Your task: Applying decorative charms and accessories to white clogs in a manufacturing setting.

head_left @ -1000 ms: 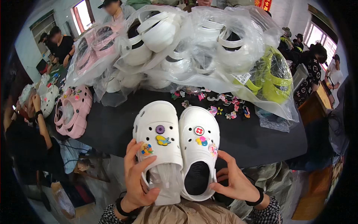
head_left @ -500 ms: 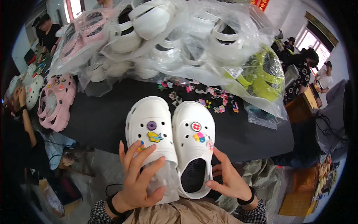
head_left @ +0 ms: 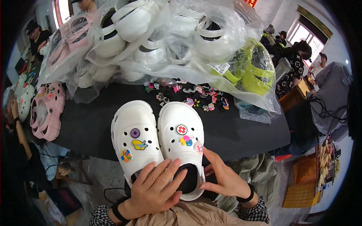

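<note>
Two white clogs stand side by side in front of me, toes pointing away. The left white clog (head_left: 134, 116) carries a purple round charm (head_left: 135, 133), a yellow-and-blue charm (head_left: 139, 144) and a multicoloured charm (head_left: 126, 154). On the right white clog (head_left: 180, 115) sit a red-and-white round charm (head_left: 181, 129), a balloon-like charm (head_left: 186, 141) and a pinkish one at its side. My left hand (head_left: 156, 188) lies with fingers stretched over the left clog's heel and across the right clog's opening. My right hand (head_left: 228, 179) grips the right clog's outer side, thumb at its rim.
Bagged white clogs (head_left: 151, 52) are heaped at the back, with lime-green clogs (head_left: 256, 71) at right. Small loose charms (head_left: 196, 94) lie on the black tabletop (head_left: 90, 124). A pink clog pair (head_left: 49, 109) stands at left, near another person's arm (head_left: 22, 132). More people are behind.
My left hand has moved right, off the left clog's charms. The clear plastic insert in the left clog no longer shows. The whole scene has shifted left in view.
</note>
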